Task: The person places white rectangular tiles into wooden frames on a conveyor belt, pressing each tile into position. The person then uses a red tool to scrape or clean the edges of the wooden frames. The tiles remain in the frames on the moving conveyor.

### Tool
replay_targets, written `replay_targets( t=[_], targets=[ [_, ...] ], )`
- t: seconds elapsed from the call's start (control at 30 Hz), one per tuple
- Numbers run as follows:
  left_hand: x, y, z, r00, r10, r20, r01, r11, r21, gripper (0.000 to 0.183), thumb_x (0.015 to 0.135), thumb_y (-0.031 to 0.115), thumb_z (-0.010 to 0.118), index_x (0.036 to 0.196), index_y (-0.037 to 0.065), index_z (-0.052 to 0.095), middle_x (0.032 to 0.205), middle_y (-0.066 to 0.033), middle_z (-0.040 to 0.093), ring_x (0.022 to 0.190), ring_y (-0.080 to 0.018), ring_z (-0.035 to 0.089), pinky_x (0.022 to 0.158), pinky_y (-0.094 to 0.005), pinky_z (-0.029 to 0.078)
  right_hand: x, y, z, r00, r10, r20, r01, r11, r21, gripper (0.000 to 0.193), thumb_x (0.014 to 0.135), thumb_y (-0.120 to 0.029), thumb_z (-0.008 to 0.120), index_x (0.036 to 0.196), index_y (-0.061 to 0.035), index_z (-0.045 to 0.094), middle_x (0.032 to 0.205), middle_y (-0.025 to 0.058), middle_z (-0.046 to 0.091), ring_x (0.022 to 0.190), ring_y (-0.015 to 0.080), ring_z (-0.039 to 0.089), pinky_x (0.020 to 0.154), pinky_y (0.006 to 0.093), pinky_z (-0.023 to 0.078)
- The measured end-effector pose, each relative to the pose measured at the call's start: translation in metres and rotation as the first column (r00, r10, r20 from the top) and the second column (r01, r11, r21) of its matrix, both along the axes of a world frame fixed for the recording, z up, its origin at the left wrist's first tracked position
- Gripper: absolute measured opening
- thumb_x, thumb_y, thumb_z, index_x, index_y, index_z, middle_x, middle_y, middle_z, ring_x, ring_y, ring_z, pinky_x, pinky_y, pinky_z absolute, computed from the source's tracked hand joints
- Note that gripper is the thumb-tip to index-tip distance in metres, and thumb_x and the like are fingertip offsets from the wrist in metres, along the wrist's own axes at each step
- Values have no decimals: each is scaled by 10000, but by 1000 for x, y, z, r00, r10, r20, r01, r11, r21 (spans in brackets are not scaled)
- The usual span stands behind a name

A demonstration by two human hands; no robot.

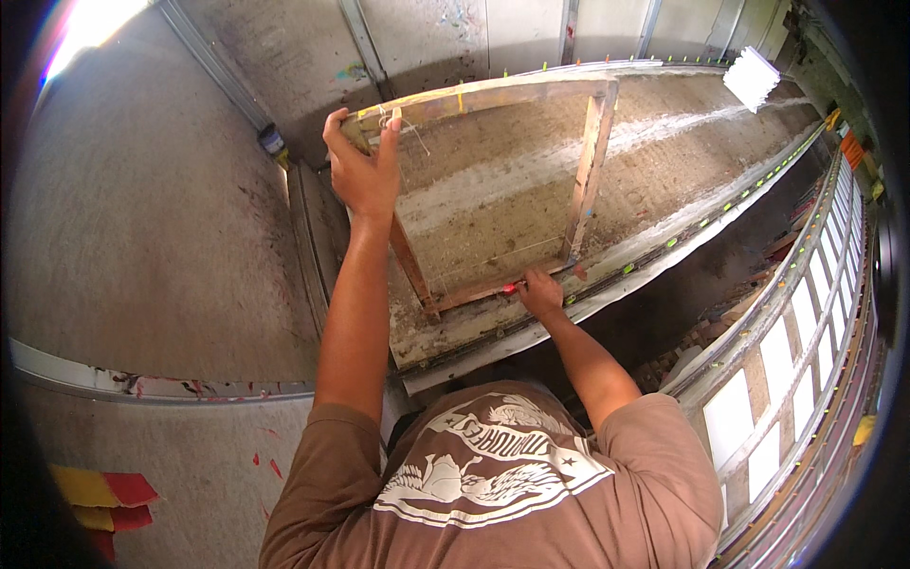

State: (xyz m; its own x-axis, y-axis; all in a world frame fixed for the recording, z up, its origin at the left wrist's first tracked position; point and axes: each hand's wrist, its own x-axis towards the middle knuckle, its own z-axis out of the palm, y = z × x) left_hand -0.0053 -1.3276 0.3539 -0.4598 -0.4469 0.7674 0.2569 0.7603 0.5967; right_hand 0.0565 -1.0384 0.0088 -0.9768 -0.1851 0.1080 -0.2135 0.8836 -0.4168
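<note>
A wooden frame (591, 161) spans the left part of a long, stained table (664, 142), and the tabletop shows through its middle. My left hand (365, 175) grips the frame's far left corner, thumb and fingers around the wood. Thin string hangs loose beside that thumb. On the frame's near bar, my right hand (542, 293) is closed with its fingers curled over the wood. A small red thing (512, 287) shows at those fingertips; its kind is too small to tell.
Small coloured markers line both long edges of the table. White sheets (752, 80) are stacked at its far right. Across a dark gap, a second long table (749, 379) carries white rectangles. A dark container (272, 140) sits left of my left hand; red and yellow pieces (104, 493) lie lower left.
</note>
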Motion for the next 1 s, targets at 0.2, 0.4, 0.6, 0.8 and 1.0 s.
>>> replay_targets(
  t=[0.2,0.4,0.6,0.8,1.0],
  targets=[
    [-1,0,-1,1000,0,23,0,1000,24,717,854,446,823,1377,123,454,1132,-205,666,993,-390,688,819,-475,535,-7,5,-14,1000,23,-8,-23,999,25,206,883,-254,729,991,-103,639,972,116,680,966,372,667,816,507,547],
    [3,2,3,1000,-2,2,2,1000,13,713,855,455,821,1379,135,458,1129,-196,673,999,-391,686,813,-481,531,0,16,-13,993,81,-89,-95,981,-170,194,885,-197,726,1002,-72,635,970,147,673,963,393,659,819,502,534],
    [1,1,0,999,-29,-25,29,999,17,714,850,466,821,1373,136,464,1111,-193,680,983,-389,689,803,-479,532,2,17,-7,1000,6,19,-1,967,-254,279,857,-213,764,1025,-34,632,1001,205,686,974,423,667,839,503,533],
    [4,4,2,1000,-5,-9,5,1000,17,716,847,460,825,1374,139,460,1099,-183,684,968,-393,692,785,-482,534,3,7,4,988,-77,131,99,981,-169,370,833,-285,800,1063,-34,655,1038,205,712,1004,423,682,846,518,543],
    [4,5,3,1000,24,-1,-24,1000,-15,722,847,443,831,1382,141,451,1081,-195,684,960,-391,695,780,-476,534,-2,-10,5,965,-168,200,183,982,-56,304,859,-313,770,1001,-61,678,1011,172,725,977,408,693,824,529,547]
  ],
)
